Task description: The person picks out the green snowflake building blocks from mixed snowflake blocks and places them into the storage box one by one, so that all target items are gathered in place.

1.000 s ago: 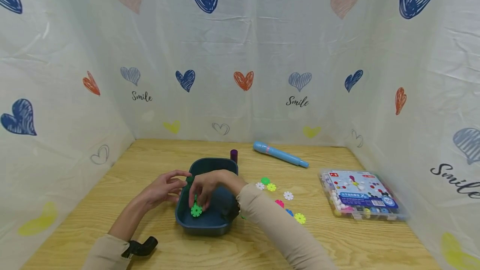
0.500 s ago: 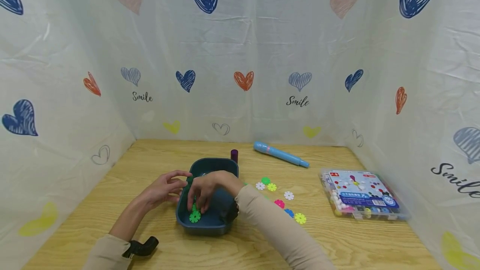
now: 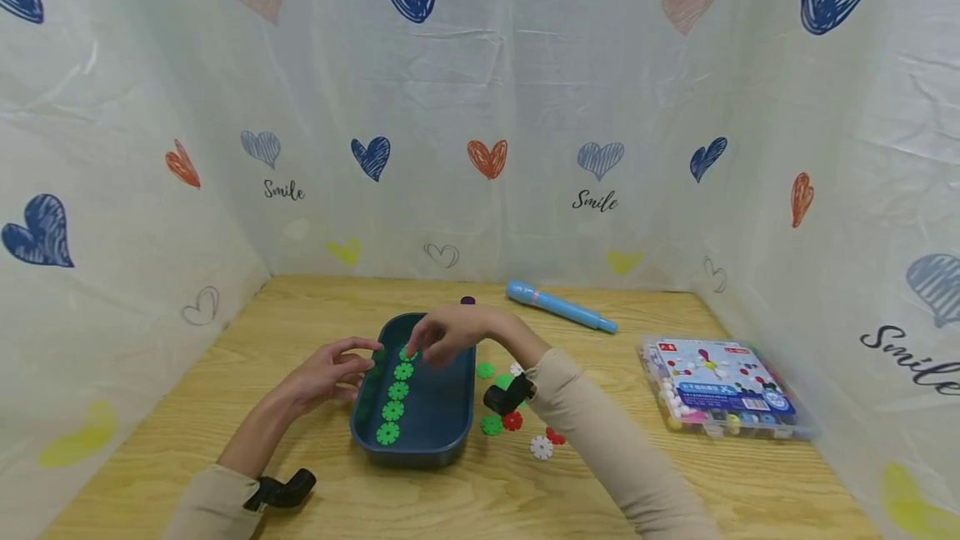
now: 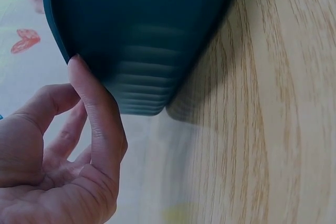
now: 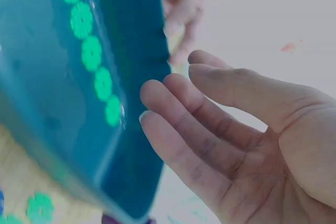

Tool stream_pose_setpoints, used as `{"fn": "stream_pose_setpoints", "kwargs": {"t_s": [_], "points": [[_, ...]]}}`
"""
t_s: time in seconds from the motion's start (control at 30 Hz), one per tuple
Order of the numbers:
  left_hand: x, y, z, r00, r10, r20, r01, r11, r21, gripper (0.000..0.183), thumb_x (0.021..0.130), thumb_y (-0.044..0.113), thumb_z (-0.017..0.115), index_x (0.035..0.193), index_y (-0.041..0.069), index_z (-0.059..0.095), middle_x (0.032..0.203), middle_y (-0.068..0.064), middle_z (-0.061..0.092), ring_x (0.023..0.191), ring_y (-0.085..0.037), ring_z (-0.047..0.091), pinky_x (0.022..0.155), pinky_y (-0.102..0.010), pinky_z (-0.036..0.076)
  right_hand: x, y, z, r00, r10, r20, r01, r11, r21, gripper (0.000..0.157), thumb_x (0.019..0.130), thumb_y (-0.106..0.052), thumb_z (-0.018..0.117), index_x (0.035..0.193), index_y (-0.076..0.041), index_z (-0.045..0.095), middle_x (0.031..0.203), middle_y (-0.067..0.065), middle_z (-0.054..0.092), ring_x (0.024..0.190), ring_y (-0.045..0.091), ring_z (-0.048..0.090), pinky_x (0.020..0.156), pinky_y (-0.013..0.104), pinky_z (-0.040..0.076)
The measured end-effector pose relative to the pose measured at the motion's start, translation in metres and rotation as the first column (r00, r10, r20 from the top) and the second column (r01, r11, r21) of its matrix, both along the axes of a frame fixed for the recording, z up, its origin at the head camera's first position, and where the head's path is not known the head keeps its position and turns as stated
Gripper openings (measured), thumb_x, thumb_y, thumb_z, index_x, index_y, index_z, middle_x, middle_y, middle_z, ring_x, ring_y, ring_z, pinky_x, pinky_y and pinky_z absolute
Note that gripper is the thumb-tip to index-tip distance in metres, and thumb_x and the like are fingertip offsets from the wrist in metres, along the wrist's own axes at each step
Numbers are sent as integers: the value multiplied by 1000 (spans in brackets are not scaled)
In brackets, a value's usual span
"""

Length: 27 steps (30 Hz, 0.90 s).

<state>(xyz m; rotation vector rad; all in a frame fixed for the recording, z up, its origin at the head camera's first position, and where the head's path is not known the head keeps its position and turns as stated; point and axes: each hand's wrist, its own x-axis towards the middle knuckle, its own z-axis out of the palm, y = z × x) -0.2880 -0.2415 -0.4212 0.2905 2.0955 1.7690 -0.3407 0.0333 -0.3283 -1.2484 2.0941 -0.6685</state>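
A dark blue-green oblong tub [image 3: 442, 440] stands on the table with several green notched discs [image 3: 397, 391] lying in a row along its left side. My left hand [image 3: 326, 375] is at the tub's left rim; in the left wrist view a fingertip [image 4: 77, 62] touches the rim, and the fingers are loosely bent. Over the far part of the tub hovers my right hand [image 3: 453, 332], above the row's far end. Its fingers [image 5: 176, 140] are relaxed and apart from the thumb in the right wrist view, with nothing between them.
To the tub's right lie loose discs, among them a green disc [image 3: 491, 425], a red disc [image 3: 512, 421] and a white disc [image 3: 542, 447]. Behind are a purple cylinder [image 3: 468, 301] and a blue toy microphone [image 3: 562, 307]. A clear case [image 3: 723, 390] of small parts sits at right.
My right hand has let go of the green disc at the tub's near end, risen and moved away toward the far end, uncovering the row. My left hand stays at the rim.
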Motion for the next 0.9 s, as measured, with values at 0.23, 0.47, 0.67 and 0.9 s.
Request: {"fn": "stream_pose_setpoints", "kwargs": {"t_s": [0.23, 0.47, 0.67, 0.9], "points": [[-3, 0, 0, 1000, 11, -7, -11, 1000, 10, 50, 99, 21, 59, 142, 3, 43, 93, 3, 65, 77, -11, 63, 68, -29, 59, -4, 49, 1, 994, -94, -58, 93, 995, -18, 28, 98, -10, 58, 126, -8, 64, 108, 23, 69, 95, 37, 70, 77, 34, 59], [-1, -5, -1, 1000, 6, -5, -6, 1000, 4, 50, 99, 22, 59, 142, 3, 42, 92, 4, 65, 76, -11, 61, 65, -26, 56, -3, 86, -23, 990, -134, -48, 132, 990, -46, 30, 99, -12, 58, 127, -3, 62, 112, 24, 68, 94, 40, 69, 74, 39, 59], [1, -4, -3, 1000, -6, -6, 6, 1000, 8, 53, 98, 23, 60, 143, 3, 41, 89, 5, 64, 75, -10, 61, 65, -25, 56, 3, 115, -43, 975, -200, -96, 197, 980, -38, 29, 96, -14, 62, 123, -2, 64, 100, 12, 71, 83, 37, 70, 66, 38, 58], [0, -1, -5, 1000, 5, -9, -5, 1000, 14, 53, 98, 24, 61, 142, 3, 42, 89, 4, 63, 75, -11, 61, 65, -26, 57, 10, 141, -61, 953, -259, -160, 257, 966, -31, 26, 94, -11, 64, 118, -2, 66, 94, 7, 70, 72, 32, 68, 64, 31, 55]]}}
